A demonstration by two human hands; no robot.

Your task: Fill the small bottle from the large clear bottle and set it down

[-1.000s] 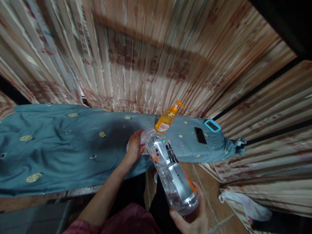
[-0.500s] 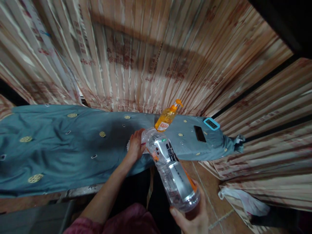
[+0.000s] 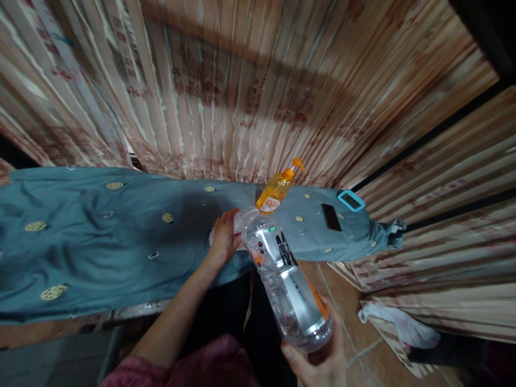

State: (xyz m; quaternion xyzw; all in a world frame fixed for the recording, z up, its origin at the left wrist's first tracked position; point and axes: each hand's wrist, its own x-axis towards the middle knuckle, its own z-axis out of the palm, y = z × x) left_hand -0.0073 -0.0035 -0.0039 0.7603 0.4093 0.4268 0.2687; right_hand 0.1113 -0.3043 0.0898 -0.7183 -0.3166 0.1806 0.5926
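My right hand [image 3: 318,357] is closed around the base of a large clear plastic bottle [image 3: 288,285] with a silver, black and orange label. The bottle is tilted, its base towards me and its neck pointing away to the left. At the neck end my left hand [image 3: 226,234] has its fingers wrapped round a clear see-through object [image 3: 241,219], whose kind I cannot make out. Something white [image 3: 211,236] shows beneath that hand. Just beyond the bottle's neck stands a pump bottle [image 3: 276,191] of orange liquid.
A teal patterned cloth [image 3: 133,236] covers the long narrow surface. A phone [image 3: 331,217] and a blue-framed digital clock [image 3: 351,200] lie towards its right end. Pleated curtains [image 3: 226,97] hang behind and at the right. A white bag [image 3: 407,325] sits low on the right.
The view has shifted slightly. Both hands keep their hold, and the large bottle stays tilted in nearly the same place.
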